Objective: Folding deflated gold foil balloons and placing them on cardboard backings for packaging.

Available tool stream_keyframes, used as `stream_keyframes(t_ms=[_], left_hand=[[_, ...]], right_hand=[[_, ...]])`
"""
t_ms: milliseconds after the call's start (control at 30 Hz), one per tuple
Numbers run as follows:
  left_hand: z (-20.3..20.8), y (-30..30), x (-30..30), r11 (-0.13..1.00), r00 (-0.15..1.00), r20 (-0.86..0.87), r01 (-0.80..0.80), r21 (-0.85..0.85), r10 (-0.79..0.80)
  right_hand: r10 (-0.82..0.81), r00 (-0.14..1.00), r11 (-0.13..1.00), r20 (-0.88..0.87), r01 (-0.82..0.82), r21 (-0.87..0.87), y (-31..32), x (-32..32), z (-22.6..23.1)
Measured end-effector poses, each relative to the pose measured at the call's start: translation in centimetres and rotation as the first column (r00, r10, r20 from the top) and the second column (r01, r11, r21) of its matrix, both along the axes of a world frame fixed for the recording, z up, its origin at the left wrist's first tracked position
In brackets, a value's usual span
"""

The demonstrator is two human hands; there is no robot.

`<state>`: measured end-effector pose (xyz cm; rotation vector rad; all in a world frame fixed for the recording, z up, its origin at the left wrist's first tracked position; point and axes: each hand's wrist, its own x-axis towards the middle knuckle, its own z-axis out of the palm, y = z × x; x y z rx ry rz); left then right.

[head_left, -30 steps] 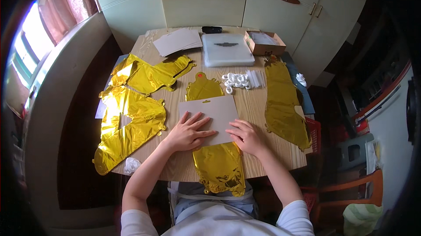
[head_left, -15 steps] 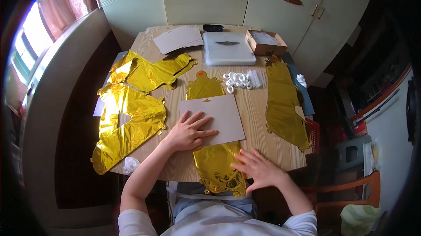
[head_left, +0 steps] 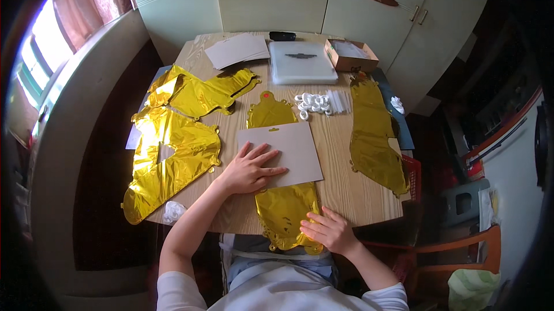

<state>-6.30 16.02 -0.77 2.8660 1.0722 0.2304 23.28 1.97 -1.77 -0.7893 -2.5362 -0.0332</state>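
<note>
A pale card (head_left: pixel 300 152) with a hanging slot near its far edge lies across the middle of a flat gold foil balloon (head_left: pixel 281 208). My left hand (head_left: pixel 251 168) is spread on the card, palm down. At the balloon's near end, by the table's front edge, my right hand (head_left: pixel 330 230) rests its outstretched fingers on the foil's right side. The balloon's far end, with a red dot, shows beyond the card; its middle is hidden under it.
More gold foil balloons lie at left (head_left: pixel 173 161) and right (head_left: pixel 372 132). White rings (head_left: pixel 313 103) and clear tubes (head_left: pixel 338 102) sit beyond the card. Farther back are loose cards (head_left: pixel 236 50), a stack of clear bags (head_left: pixel 303 64) and an open cardboard box (head_left: pixel 350 56). A chair (head_left: pixel 461 247) stands right.
My right hand has come down and in onto the balloon's near end, its fingers now closer together. The crumpled foil there looks flatter. My left hand stays on the card.
</note>
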Motion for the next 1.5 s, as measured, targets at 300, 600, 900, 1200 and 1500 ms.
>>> stream_keyframes(t_ms=[300,600,900,1200,1500], left_hand=[[-0.1,-2.3,-0.1,0.998,0.999,0.004,0.052,-0.039,-0.052],[0.6,-5.3,0.3,0.996,0.998,-0.026,0.048,-0.074,-0.050],[0.4,-5.2,0.1,0.996,0.998,-0.006,0.055,-0.076,-0.056],[0.2,-5.2,0.0,0.997,0.999,-0.007,0.052,-0.065,-0.052],[-0.2,-4.9,0.0,0.996,0.997,0.004,0.072,-0.061,-0.072]], right_hand=[[0.045,0.998,0.999,-0.054,-0.046,-0.015,-2.6,-0.1,-0.1],[0.063,0.995,0.997,-0.075,-0.065,-0.029,-5.7,-0.8,-0.4],[0.126,0.992,0.991,-0.006,-0.126,-0.046,-5.0,0.0,-1.0],[-0.125,0.940,0.957,0.316,0.198,-0.211,0.3,1.0,1.6],[-0.107,0.968,0.957,0.228,0.163,-0.241,2.2,0.2,0.8]])
